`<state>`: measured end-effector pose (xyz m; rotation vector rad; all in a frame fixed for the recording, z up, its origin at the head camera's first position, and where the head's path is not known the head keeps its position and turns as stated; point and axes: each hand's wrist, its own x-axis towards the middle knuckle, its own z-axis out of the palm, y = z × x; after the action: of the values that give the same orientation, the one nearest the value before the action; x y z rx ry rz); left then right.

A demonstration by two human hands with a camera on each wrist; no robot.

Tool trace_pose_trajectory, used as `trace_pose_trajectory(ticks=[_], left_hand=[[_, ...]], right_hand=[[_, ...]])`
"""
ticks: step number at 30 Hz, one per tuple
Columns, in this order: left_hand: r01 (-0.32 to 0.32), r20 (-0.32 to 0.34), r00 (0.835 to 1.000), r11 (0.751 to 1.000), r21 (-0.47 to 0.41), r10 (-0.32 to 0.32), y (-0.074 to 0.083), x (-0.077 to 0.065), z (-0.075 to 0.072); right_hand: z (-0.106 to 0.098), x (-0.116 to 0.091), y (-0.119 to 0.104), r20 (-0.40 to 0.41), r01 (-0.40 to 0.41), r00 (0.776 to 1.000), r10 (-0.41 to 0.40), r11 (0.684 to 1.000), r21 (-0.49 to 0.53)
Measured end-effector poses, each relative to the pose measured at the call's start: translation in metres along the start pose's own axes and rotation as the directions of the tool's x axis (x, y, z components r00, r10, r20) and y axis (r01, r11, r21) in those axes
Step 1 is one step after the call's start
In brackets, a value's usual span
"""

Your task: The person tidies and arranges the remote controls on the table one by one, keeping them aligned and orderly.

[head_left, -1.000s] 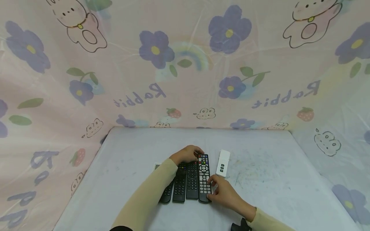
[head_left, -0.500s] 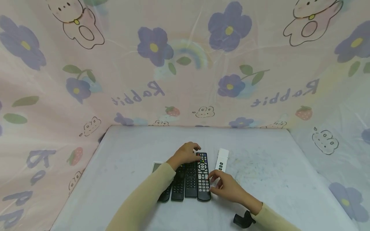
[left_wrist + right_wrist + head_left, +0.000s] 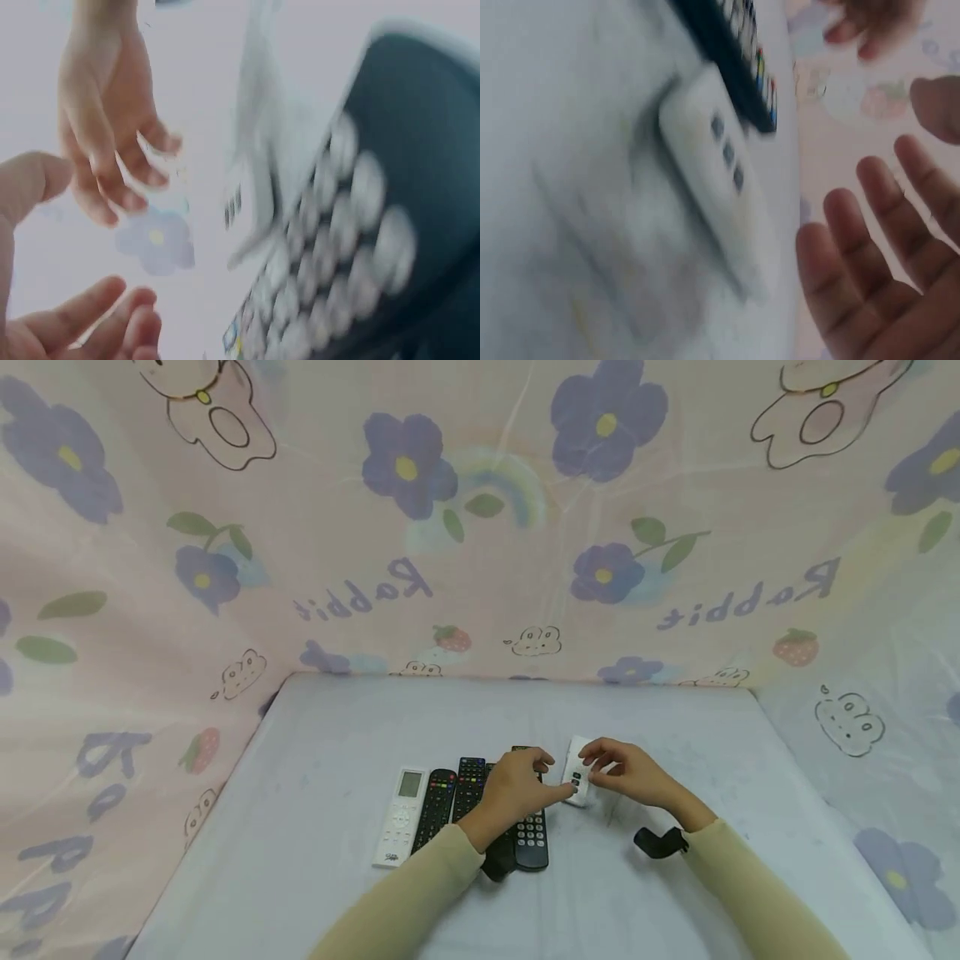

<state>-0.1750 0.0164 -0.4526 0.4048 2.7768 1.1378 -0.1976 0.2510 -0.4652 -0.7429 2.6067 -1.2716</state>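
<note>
My left hand (image 3: 517,789) hovers over the black remotes, its thumb reaching toward a small white remote (image 3: 574,783) with dark buttons. Beside that remote's right edge is my right hand (image 3: 633,774), fingers relaxed and bent. In the right wrist view the white remote (image 3: 716,165) lies on the table, apart from the right-hand fingers (image 3: 855,247). Beneath the left hand, the rightmost black remote (image 3: 532,843) shows its number keys; another black remote next to it is mostly hidden. Neither hand holds anything.
A white remote with a screen (image 3: 400,818) stands at the row's left end, then a black remote (image 3: 435,806) and another black remote (image 3: 470,785). A black wrist device (image 3: 660,842) is on the right wrist. Patterned curtain (image 3: 495,568) borders the white table (image 3: 315,827).
Both hands have left the rightmost black remote and moved right toward the small white remote. The white remote with the screen and the black remotes at left have come into fuller view.
</note>
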Motion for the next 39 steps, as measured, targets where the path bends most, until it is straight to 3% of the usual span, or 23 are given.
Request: trace_pose_trajectory(ticks=[6,17,23,28,39], left_hand=[[0.029,-0.071,0.997,0.998,-0.058,-0.033,0.006,-0.01,0.021],[0.045,-0.146,0.988,0.999,0.022,-0.041,0.004,-0.005,0.042],[0.076,-0.149,0.987,0.988,0.134,-0.055,0.006,0.0,0.049],[0.086,-0.129,0.99,0.978,0.191,-0.062,0.004,0.006,0.053],[0.067,-0.128,0.991,0.989,0.134,-0.049,-0.004,0.013,0.056]], right_hand=[[-0.013,0.008,0.016,-0.035,-0.017,0.999,0.015,0.998,-0.061],[-0.023,0.015,0.035,-0.019,0.018,1.0,-0.021,0.993,-0.118],[-0.025,0.025,0.046,-0.008,0.013,1.0,-0.015,0.983,-0.185],[-0.025,0.031,0.05,0.039,-0.009,0.999,0.016,0.987,-0.161],[-0.022,0.039,0.052,0.103,-0.056,0.992,0.07,0.989,-0.133]])
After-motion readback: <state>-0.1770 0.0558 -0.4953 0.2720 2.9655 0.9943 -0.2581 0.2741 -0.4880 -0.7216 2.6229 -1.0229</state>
